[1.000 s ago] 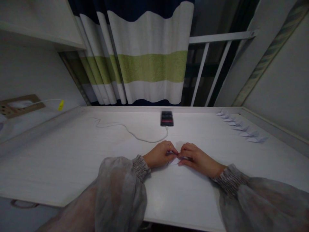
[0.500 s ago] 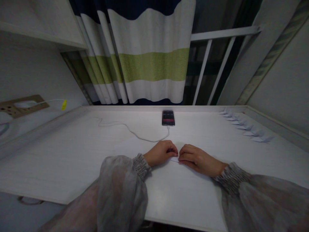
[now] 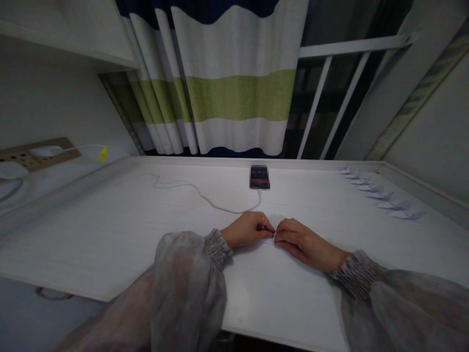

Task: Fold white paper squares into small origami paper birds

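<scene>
White paper [image 3: 269, 241], mostly hidden, shows below and slightly right of the frame's centre, pinched in the closed fingers [image 3: 286, 236] of your left hand [image 3: 249, 229] and right hand [image 3: 306, 244], so anchor it against the desk [image 3: 278, 303], align its edges and press slowly.

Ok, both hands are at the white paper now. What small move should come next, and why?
Probably a light press on the paper with the right hand, against the table, while the left hand steadies it. Both hands are close together at that small piece, low over the table; its folds are mostly hidden, so I'd go gently.
</scene>
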